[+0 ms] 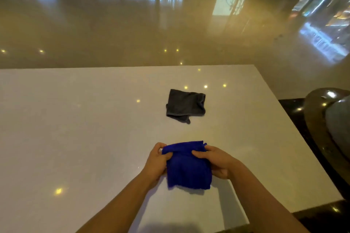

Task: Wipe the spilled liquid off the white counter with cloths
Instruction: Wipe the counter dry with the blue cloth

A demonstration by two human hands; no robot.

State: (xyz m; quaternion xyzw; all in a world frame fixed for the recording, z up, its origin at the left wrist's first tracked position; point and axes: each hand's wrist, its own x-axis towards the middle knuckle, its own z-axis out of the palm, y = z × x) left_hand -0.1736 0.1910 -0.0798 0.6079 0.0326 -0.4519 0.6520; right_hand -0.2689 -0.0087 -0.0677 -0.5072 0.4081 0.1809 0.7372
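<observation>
Both hands hold a folded blue cloth (188, 166) just above a white worktop (85, 128): the left hand (157, 162) grips its left edge, the right hand (214, 161) its right. A dark grey cloth (185, 105) lies on the worktop farther back. Glossy beige floor (132, 34) reflects windows. No writing is legible.

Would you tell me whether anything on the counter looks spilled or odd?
No spill is visible on the counter. The grey cloth lies crumpled; the left hand and right hand grip the blue cloth.
</observation>
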